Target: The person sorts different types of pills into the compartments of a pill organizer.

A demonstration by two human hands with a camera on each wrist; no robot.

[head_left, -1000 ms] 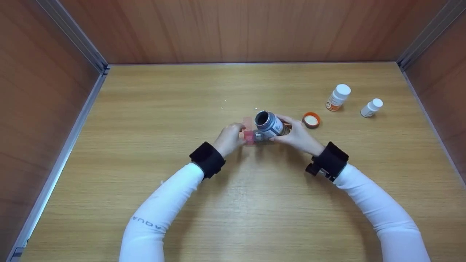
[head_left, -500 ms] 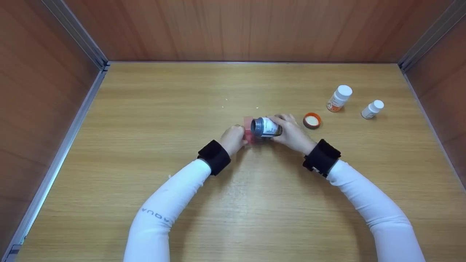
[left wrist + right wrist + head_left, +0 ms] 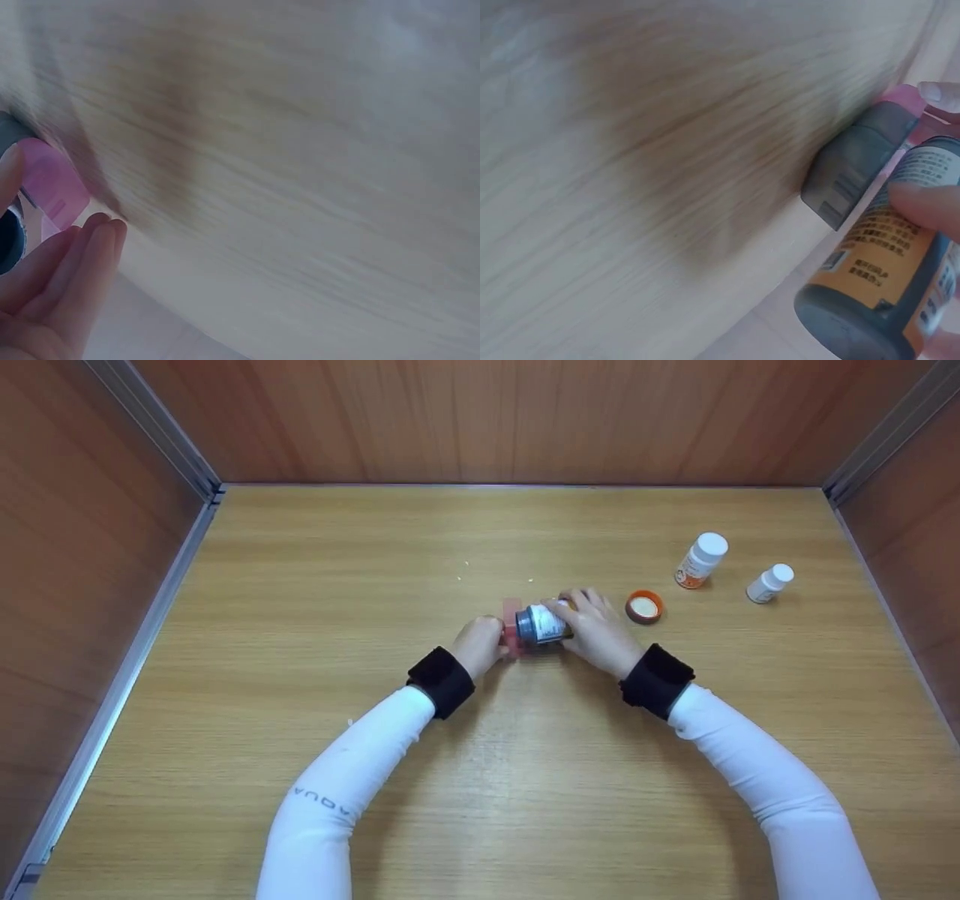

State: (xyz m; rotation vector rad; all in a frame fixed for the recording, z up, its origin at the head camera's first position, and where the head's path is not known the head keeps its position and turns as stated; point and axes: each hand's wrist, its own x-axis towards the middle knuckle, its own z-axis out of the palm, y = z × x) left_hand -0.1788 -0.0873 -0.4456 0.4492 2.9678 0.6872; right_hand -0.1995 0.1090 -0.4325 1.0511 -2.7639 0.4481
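A dark pill bottle [image 3: 546,624] with a white and orange label lies tipped nearly sideways in my right hand [image 3: 601,639], its uncapped mouth facing left. My fingers grip it around the body, and its dark base [image 3: 847,322] shows in the right wrist view. Under the bottle's mouth sits a small pill box [image 3: 847,169], translucent grey with a pink end [image 3: 54,180] and a pink lid [image 3: 511,607] raised. My left hand [image 3: 478,646] holds that pink end between thumb and fingers. The bottle hides most of the box from the head view.
An orange-rimmed bottle cap [image 3: 643,607] lies upturned to the right of my right hand. Farther right stand a white bottle with an orange label [image 3: 701,560] and a smaller white bottle [image 3: 770,583]. Several tiny white bits [image 3: 466,563] lie behind the hands. Wooden panels [image 3: 480,420] wall the table.
My right hand has tipped the bottle from mouth-up to nearly sideways over the pill box, then shifted slightly. My left hand has closed in on the box's pink end.
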